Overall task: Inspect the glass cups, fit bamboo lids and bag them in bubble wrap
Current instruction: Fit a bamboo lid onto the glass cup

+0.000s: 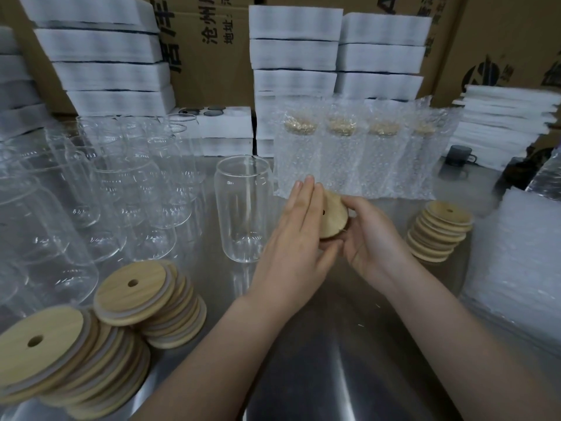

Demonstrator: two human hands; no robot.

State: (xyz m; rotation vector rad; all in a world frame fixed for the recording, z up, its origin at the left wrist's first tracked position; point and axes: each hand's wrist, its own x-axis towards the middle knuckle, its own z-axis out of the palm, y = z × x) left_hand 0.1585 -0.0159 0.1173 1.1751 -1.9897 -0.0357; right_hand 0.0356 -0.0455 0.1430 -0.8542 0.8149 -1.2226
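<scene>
Right hand [368,235] on bamboo lid [333,218] edge, glass cup [243,208] near.

Four bagged cups [299,153]. Three piles of bamboo lids [145,299] — two left, one right. One loose lid [334,215], one lone glass cup [243,208], one dark mug [458,154] — bare cups [121,183] too crowded to count.

The steel tabletop [334,360] had stacks of white foam blocks [291,56] along its far edge, with printed cardboard boxes [212,71] rising beyond that edge. A foam tray [224,120] with round holes sat at the tabletop's far middle. A dark mug [458,154] and a pile of foam sheets [501,126] stood at its far right.
</scene>
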